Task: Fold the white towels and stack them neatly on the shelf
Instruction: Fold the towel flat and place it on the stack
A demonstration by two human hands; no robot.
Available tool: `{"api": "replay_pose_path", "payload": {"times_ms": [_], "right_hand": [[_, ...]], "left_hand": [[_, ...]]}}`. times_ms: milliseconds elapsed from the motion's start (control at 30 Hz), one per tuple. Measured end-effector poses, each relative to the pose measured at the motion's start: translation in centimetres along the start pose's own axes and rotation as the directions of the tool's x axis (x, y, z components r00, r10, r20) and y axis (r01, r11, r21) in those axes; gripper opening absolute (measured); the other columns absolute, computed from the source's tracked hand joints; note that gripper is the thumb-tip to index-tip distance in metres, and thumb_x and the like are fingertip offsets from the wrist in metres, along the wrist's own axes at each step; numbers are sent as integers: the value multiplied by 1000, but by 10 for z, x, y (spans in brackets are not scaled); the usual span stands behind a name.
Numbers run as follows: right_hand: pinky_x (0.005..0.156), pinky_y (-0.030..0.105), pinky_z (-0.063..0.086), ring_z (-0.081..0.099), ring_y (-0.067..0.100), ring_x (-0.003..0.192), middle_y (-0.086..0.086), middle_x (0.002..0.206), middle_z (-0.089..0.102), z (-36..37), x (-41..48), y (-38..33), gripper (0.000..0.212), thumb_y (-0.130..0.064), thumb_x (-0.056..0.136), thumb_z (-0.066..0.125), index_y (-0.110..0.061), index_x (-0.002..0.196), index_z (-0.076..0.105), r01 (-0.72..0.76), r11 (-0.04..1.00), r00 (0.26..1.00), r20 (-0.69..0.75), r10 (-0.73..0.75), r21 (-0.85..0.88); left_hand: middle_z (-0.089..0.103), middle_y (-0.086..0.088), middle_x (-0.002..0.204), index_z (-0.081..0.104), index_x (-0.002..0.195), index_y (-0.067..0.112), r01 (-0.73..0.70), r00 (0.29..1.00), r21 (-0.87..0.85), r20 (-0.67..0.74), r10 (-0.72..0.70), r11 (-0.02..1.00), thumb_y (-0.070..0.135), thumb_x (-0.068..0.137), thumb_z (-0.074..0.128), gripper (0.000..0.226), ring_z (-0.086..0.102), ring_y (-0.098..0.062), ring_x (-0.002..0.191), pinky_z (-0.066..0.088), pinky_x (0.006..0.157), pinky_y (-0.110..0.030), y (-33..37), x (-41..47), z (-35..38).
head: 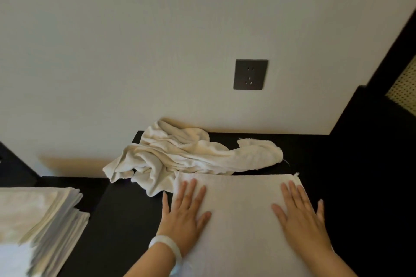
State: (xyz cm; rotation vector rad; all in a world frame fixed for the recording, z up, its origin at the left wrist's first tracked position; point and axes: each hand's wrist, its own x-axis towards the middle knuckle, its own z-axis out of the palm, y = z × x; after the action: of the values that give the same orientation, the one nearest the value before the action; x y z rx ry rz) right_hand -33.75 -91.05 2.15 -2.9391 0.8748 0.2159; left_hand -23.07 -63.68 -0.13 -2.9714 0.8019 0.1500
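Note:
A white towel [242, 216] lies flat on the black surface [126, 213] in front of me. My left hand [184, 213] presses palm down on its left edge, fingers spread. At the towel's right edge my right hand [301, 216] lies flat in the same way. Neither hand grips anything. Behind the flat towel a crumpled heap of white towels [180, 155] rests against the wall. A stack of folded white towels [38, 220] sits at the lower left on a lower level.
A dark wall socket [250, 74] is set in the pale wall above the heap. Black furniture [371, 153] rises at the right, with a woven panel [405, 87] at the far right edge. A white bracelet [167, 247] circles my left wrist.

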Motion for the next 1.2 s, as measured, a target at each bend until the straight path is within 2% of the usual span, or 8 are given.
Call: {"api": "replay_pose_path", "payload": {"times_ms": [133, 200, 267, 367, 533, 800, 967, 1200], "right_hand": [[120, 49, -5, -1, 17, 149, 0, 159, 8, 6, -24, -16, 71, -60, 96, -2, -26, 154, 18, 36, 999, 997, -71, -36, -1], [117, 42, -6, 26, 17, 145, 1, 155, 35, 9, -49, -13, 72, -63, 95, 6, -28, 147, 42, 155, 987, 988, -28, -154, 36], [110, 34, -25, 5, 11, 149, -8, 162, 6, 13, -68, -3, 91, -75, 78, -22, -37, 154, 11, 218, 976, 976, 23, -219, 8], [109, 31, -30, -23, 5, 143, -14, 158, -21, 16, -69, 11, 81, -71, 72, -23, -38, 146, -23, 174, 983, 984, -57, -170, 61], [121, 34, -11, -14, 8, 149, -8, 164, -9, 1, -58, 3, 66, -54, 100, 27, -28, 157, 3, 234, 946, 970, 13, -243, 222], [117, 20, -17, -22, -15, 139, -43, 150, -17, -1, -124, 40, 68, -70, 86, 48, -59, 144, 14, 624, 698, 678, 200, -707, 351], [110, 19, -28, -37, -10, 135, -34, 147, -36, -7, -137, 53, 92, -74, 82, 50, -57, 145, -13, 669, 724, 671, 283, -685, 167], [116, 16, -16, -20, -19, 137, -45, 148, -13, -13, -146, 63, 78, -68, 82, 52, -60, 143, 4, 621, 749, 692, 287, -662, 230]], "left_hand": [[-1, -6, 163, 6, 154, 32, 17, 999, 7, -40, -17, 1000, 67, 88, -19, 79, -6, -29, 150, 2, 112, -56, 18, -18, -24], [16, -8, 162, 20, 153, 30, -10, 1000, -51, 13, 11, 999, 67, 93, -7, 76, 16, -34, 148, 10, 110, -56, 27, -41, -22], [41, -5, 153, 39, 148, 29, -60, 995, -86, 76, 66, 995, 64, 98, 13, 66, 34, -31, 141, 20, 103, -56, 27, -60, -7], [23, -2, 160, 25, 154, 32, -40, 999, -69, 32, 42, 997, 65, 98, 8, 67, 27, -27, 145, 16, 111, -52, 8, -67, 1], [-34, 4, 154, -29, 144, 37, -93, 991, -91, 93, 101, 992, 73, 61, -37, 91, -28, -24, 145, -12, 118, -53, 15, -59, -26], [-29, 24, 155, -14, 149, 50, -586, 722, -336, 196, 663, 737, 50, 98, 44, 76, -31, -2, 141, -26, 112, -40, 15, -143, -31], [-25, 21, 157, -13, 150, 46, -598, 759, -236, 141, 636, 766, 46, 97, 47, 80, -29, -4, 143, -22, 113, -45, 2, -151, -16], [23, 30, 153, 39, 141, 44, -475, 841, -492, -11, 540, 729, 39, 96, 39, 46, 6, 13, 143, 1, 120, -18, -11, -152, -20]]}}
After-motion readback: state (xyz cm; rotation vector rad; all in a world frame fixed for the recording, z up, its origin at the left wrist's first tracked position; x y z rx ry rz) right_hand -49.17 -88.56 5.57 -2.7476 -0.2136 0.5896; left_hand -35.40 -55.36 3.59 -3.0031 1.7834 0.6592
